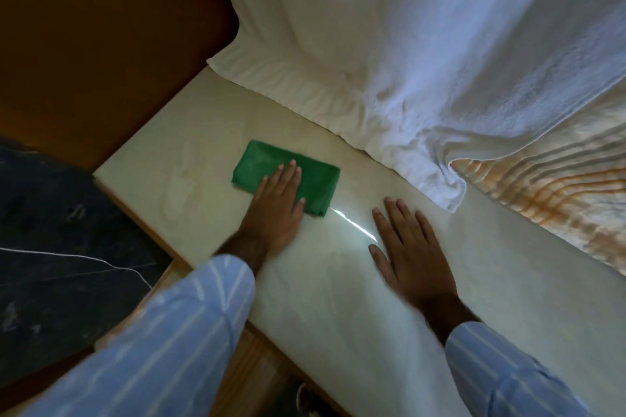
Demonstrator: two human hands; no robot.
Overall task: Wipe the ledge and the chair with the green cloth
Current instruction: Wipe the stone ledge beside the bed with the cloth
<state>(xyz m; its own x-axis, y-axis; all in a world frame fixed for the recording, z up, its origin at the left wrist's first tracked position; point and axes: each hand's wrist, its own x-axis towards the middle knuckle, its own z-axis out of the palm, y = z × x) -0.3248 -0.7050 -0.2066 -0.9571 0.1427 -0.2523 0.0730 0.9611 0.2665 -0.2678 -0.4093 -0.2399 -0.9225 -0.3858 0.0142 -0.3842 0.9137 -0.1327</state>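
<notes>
— 2 big things fill the room from where I stand: a white curtain [406, 27] hanging down at the back, and a pale, glossy ledge [189, 132] running under it.

— Does the curtain touch the ledge?

— Yes, its hem lies bunched along the far edge of the stone. Behind its right end a patterned orange-and-white fabric [559, 186] shows.

— What's on the left?

— A brown wooden panel [101, 44] rises at the ledge's left end, and below that is a dark marbled floor [61, 230] with a thin white vein.

— And the person?

— Only 2 arms in light blue striped sleeves [176, 332], reaching in from below. Both palms are down on the ledge.

— Which one has the rag?

— The left hand [276, 210]. It lies flat on the near right part of the green cloth [257, 162], fingers straight and held close together, pressing it onto the stone rather than gripping it. The cloth is folded into a rectangle and sits towards the ledge's left end, near the curtain hem but not touching it.

— The other hand?

— The right hand [410, 254] rests bare on the ledge, just right of the cloth, fingers extended and slightly spread, holding nothing. A thin bright streak of reflected light [355, 225] lies on the stone between the 2 hands.
</notes>
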